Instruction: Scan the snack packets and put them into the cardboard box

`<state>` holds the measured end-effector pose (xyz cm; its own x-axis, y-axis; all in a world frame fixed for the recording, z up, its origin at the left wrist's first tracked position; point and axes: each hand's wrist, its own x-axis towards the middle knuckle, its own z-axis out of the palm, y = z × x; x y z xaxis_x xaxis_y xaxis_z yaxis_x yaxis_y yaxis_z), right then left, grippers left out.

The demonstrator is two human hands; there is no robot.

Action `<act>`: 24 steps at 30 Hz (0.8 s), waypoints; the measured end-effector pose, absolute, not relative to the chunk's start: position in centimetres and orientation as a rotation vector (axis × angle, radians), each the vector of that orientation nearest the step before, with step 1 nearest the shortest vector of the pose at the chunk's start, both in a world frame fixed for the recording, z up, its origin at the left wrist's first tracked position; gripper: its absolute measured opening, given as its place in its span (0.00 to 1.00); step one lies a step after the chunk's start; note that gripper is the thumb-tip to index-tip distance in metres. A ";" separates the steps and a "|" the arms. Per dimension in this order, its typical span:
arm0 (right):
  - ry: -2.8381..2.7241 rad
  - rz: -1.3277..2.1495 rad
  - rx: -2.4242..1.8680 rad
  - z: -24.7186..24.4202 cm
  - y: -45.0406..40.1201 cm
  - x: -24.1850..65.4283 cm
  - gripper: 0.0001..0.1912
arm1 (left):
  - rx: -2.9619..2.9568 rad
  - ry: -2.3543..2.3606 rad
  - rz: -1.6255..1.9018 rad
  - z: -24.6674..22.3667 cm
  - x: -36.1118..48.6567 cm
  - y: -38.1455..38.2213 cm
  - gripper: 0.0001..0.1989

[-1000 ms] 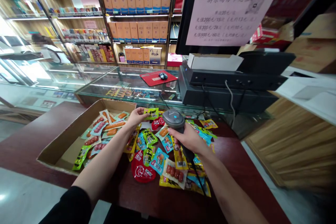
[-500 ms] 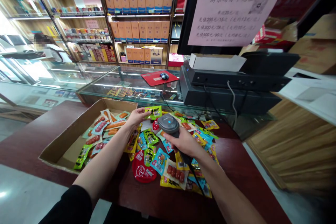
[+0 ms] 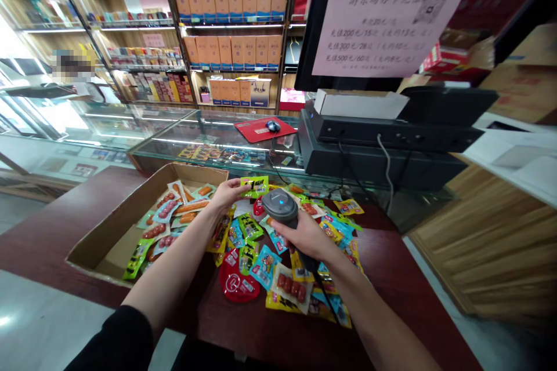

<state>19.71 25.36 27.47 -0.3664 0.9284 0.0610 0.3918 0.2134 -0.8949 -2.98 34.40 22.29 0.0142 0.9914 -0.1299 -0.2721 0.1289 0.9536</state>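
Pinched in my left hand (image 3: 227,194) is a green snack packet (image 3: 255,186), held above the back of the pile. My right hand (image 3: 304,234) grips a dark grey handheld scanner (image 3: 279,206), whose head faces the packet a short way off. Beneath both hands lie many snack packets, among them a blue one (image 3: 266,265), a clear one with red sausages (image 3: 291,287) and a round red one (image 3: 237,279). To the left, a cardboard tray (image 3: 93,231) holds several sausage packets (image 3: 191,206) and a green packet (image 3: 137,258).
The dark red table (image 3: 391,301) meets a glass display counter (image 3: 174,127) bearing a red mat (image 3: 256,130) and a mouse (image 3: 272,126). A monitor with a pink notice (image 3: 387,23) stands at the back right. A person (image 3: 89,90) is at the far left.
Both hands, the green packet and the scanner have hardly moved. At the far left, the person's head and body have shifted slightly.
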 end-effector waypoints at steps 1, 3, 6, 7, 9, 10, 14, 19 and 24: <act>-1.873 1.109 -1.215 27.4 25.4 19.7 0.20 | 0.900 1.071 1.237 22.3 -3.0 34.4 0.21; -1.881 1.111 -1.208 27.4 25.4 19.7 0.19 | 0.883 1.078 1.240 22.4 -3.0 34.4 0.22; -1.879 1.113 -1.218 27.4 25.4 19.7 0.18 | 0.891 1.072 1.240 22.3 -3.0 34.4 0.22; -1.876 1.114 -1.223 27.4 25.4 19.7 0.18 | 0.901 1.066 1.237 22.3 -3.0 34.4 0.21; -1.872 1.115 -1.227 27.5 25.4 19.7 0.19 | 0.914 1.061 1.230 22.4 -2.9 34.3 0.20; -1.871 1.116 -1.227 27.5 25.4 19.7 0.20 | 0.918 1.062 1.226 22.4 -2.9 34.3 0.20; -1.868 1.118 -1.223 27.5 25.3 19.6 0.20 | 0.912 1.073 1.227 22.5 -2.8 34.2 0.20; -1.860 1.158 -1.212 27.9 25.1 19.7 0.17 | 0.918 1.051 1.267 22.7 -3.0 34.1 0.19; -1.849 1.230 -1.228 28.3 24.7 19.8 0.13 | 0.876 1.017 1.381 24.3 -3.6 33.9 0.19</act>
